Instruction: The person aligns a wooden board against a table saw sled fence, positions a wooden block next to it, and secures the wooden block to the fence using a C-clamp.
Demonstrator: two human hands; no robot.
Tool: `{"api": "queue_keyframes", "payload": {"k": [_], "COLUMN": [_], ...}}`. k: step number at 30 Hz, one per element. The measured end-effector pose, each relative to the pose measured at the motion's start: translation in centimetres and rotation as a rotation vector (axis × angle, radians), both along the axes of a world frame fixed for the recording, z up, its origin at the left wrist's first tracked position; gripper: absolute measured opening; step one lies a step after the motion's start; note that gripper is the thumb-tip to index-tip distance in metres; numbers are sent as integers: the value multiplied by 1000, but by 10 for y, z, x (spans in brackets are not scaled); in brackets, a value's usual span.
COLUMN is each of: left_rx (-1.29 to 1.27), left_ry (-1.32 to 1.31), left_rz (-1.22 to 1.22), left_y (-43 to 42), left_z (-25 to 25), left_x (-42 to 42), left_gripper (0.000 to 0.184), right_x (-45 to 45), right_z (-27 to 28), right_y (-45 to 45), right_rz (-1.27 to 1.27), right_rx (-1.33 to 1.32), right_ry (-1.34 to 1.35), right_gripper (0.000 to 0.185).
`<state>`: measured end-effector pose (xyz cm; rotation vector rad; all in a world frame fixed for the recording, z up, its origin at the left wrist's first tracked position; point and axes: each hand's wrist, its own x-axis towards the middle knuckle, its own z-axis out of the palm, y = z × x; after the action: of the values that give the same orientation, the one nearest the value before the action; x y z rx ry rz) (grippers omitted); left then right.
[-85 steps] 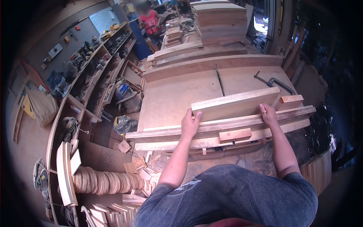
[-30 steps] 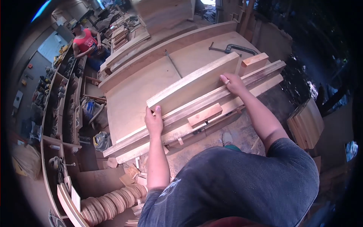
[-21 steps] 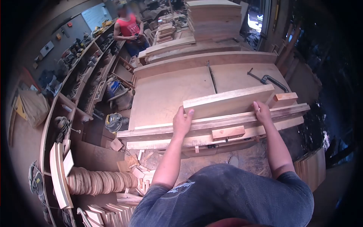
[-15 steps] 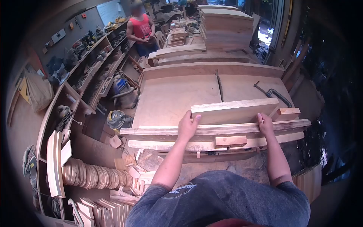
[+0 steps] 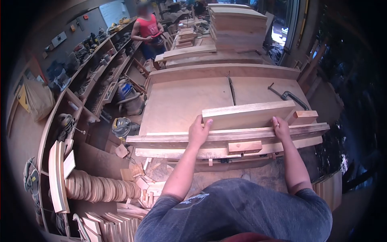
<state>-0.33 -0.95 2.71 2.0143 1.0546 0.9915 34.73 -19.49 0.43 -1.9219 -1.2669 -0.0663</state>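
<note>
Two bare forearms of ours reach forward, the left [image 5: 180, 173] slanting slightly inward and the right [image 5: 296, 165] bent at the elbow. Nearest, between our wrists and a little below them, a small wood block [image 5: 244, 147] sits against the near side of a thick rail [image 5: 238, 135]. Our left hand [image 5: 198, 130] pinches the left end of a board [image 5: 246, 116], thumb upright on its near face. Our right hand [image 5: 281, 128] is curled, its thumb at the same face toward the other end; whether its hidden fingers pinch the wood, we cannot tell. The board stands on edge between our hands, just beyond the rail, which hides its foot. Right of our right hand we see another block [image 5: 305, 117], and beyond that a clamp [image 5: 296, 99]. Ahead of both hands, a dark slot [image 5: 231, 90] crosses the flat panel [image 5: 185, 101] toward a far rail [image 5: 225, 71]. Well past our hands rises a wood stack [image 5: 238, 32]; to its left stands a person in a red top [image 5: 148, 27].
</note>
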Motion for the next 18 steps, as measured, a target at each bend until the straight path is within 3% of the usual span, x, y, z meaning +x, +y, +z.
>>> {"api": "queue_keyframes", "payload": {"k": [18], "left_rx": [-37], "left_ry": [-1], "left_rz": [-24], "left_y": [1], "left_z": [-2], "left_x": [1], "left_gripper": [46], "right_x": [-5], "right_z": [7], "right_y": [-3], "right_rz": [-15], "right_rx": [-58], "right_ry": [98], "right_gripper": [37]}}
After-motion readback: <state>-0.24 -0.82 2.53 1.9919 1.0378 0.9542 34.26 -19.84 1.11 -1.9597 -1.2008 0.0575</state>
